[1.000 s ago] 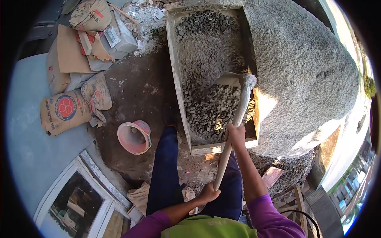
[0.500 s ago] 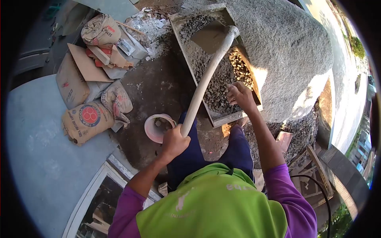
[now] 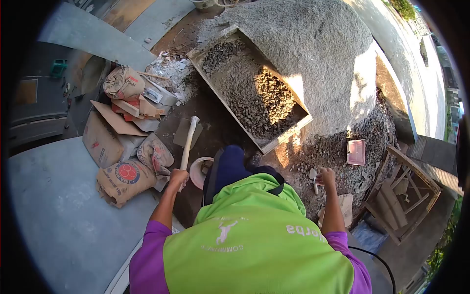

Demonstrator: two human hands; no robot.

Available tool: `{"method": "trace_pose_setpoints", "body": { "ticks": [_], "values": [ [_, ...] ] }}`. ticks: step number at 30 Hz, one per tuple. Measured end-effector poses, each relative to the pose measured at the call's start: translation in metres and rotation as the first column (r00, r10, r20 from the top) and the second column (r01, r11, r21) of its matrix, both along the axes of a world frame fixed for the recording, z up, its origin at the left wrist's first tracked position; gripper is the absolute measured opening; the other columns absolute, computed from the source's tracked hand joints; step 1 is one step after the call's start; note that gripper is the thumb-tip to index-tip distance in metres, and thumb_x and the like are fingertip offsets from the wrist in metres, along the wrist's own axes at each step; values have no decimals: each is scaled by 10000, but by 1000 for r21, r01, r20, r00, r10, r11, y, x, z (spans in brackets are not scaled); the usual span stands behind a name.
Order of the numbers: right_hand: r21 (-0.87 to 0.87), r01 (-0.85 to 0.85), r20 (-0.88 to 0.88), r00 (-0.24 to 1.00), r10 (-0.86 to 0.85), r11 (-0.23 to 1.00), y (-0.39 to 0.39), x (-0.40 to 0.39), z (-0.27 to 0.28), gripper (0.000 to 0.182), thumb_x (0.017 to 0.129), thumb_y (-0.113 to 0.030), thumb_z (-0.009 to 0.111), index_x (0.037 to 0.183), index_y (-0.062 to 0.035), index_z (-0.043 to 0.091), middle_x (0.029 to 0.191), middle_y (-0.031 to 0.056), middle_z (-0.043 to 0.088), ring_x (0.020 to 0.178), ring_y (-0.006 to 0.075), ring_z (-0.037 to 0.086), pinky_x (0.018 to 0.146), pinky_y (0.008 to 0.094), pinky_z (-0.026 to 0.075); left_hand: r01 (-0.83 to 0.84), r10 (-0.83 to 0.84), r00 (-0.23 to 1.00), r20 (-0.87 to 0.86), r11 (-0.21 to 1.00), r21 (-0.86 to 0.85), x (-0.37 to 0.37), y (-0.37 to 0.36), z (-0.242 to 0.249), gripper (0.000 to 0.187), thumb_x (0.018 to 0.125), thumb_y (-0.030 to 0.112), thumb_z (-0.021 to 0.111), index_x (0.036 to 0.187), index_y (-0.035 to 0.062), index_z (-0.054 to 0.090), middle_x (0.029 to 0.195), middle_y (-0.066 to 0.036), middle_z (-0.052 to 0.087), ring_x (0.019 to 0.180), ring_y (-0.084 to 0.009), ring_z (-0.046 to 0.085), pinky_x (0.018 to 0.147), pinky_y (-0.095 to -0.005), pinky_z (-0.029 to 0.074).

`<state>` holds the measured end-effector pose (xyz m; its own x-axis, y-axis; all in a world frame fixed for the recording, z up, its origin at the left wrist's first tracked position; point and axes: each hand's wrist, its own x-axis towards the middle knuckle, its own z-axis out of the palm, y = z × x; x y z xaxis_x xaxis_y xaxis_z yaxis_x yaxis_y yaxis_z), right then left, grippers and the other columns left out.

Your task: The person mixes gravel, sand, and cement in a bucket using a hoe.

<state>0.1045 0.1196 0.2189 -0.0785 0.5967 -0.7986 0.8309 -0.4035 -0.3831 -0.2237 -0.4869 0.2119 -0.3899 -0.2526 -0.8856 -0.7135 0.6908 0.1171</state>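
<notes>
My left hand (image 3: 179,180) is wrapped round the lower end of a hoe's pale wooden handle (image 3: 187,149). The hoe's flat blade (image 3: 190,134) is down at the dark ground, left of the wooden mixing box. My right hand (image 3: 326,176) is held out to the right with its fingers curled, and I see nothing in them. Just left of those fingers is a small trowel (image 3: 313,174), seemingly lying on the gravelly ground. The mixing box (image 3: 226,109) contains gravel (image 3: 274,93) and grey sand or cement.
A grey sand heap (image 3: 313,54) rises behind the box. Paper cement sacks (image 3: 120,179) and cardboard (image 3: 116,120) are piled at left. Near my left leg stands a bucket (image 3: 197,174). A pink container (image 3: 356,152) and a wooden frame (image 3: 416,208) lie at right.
The hoe has swung from over the box to the ground at left, held by my left hand. My right hand has moved right and lower, away from the box.
</notes>
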Motion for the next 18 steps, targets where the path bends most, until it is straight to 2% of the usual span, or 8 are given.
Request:
{"method": "trace_pose_setpoints", "body": {
  "ticks": [2, 3, 4, 7, 8, 10, 13, 18],
  "values": [
    [-25, 55, -95, 994, -57, 998, -14, 64, -29, 272, 917, -211, 596, 1055, 22, 571, 798, 203, 657, 557, 302, 673, 456, 427, 579, 10, -11, 1000, -2, 997, -80, 13, -16, 13, 94, 699, 97, 639, 670, 10, 619, 569, -62, 580, 426, -182, 530, 419, -350, 425],
    [-70, 111, -83, 990, -116, 991, -23, 95, -48, 291, 892, -205, 595, 1069, 25, 574, 808, 210, 658, 566, 315, 678, 472, 436, 589, 16, -17, 1000, -11, 992, -124, 15, -28, 19, 91, 702, 94, 637, 662, 18, 611, 565, -60, 574, 422, -183, 522, 418, -349, 418],
    [-113, 166, -71, 982, -175, 980, -34, 116, -63, 314, 867, -200, 594, 1082, 27, 577, 818, 217, 660, 575, 328, 683, 487, 446, 598, 36, -40, 998, -39, 995, -91, 21, -51, 15, 91, 725, 100, 642, 681, 25, 617, 581, -58, 585, 443, -180, 539, 425, -347, 418],
    [-187, 246, 54, 969, -240, 951, -80, 140, -72, 337, 843, -199, 578, 1086, 35, 587, 825, 225, 663, 596, 342, 694, 511, 451, 612, -27, 30, 999, 21, 993, -118, 30, -52, 74, 105, 754, 108, 648, 707, 19, 615, 600, -59, 587, 464, -179, 542, 432, -343, 418],
    [-215, 208, 59, 978, -200, 954, -90, 142, -80, 331, 848, -202, 574, 1078, 36, 590, 825, 224, 664, 600, 342, 697, 515, 450, 614, -28, 31, 999, 14, 980, -197, 34, -51, 89, 126, 775, 130, 654, 744, 10, 630, 616, -59, 585, 477, -186, 533, 451, -365, 433],
    [-270, 129, 76, 991, -112, 954, -113, 150, -97, 321, 858, -208, 566, 1062, 38, 596, 826, 223, 666, 608, 342, 701, 524, 447, 617, -25, 22, 1000, -19, 984, -175, 43, -104, 68, 127, 773, 133, 654, 757, 8, 641, 621, -59, 582, 477, -188, 525, 458, -382, 438],
    [-260, 37, -38, 998, -48, 965, -123, 122, -93, 308, 866, -211, 553, 1045, 35, 604, 824, 221, 669, 606, 335, 700, 528, 447, 619, -42, 41, 999, -13, 988, -147, 48, -139, 70, 130, 738, 108, 659, 805, -4, 657, 647, -76, 587, 499, -202, 533, 483, -405, 453],
    [-160, 6, -155, 987, -31, 987, -102, 50, -93, 287, 900, -225, 553, 1076, -2, 594, 814, 201, 674, 586, 308, 687, 509, 439, 599, -86, 97, 993, 66, 985, -151, 43, -171, 70, 148, 692, 68, 662, 820, -3, 640, 658, -72, 561, 522, -217, 539, 494, -402, 460]
  ]
}}
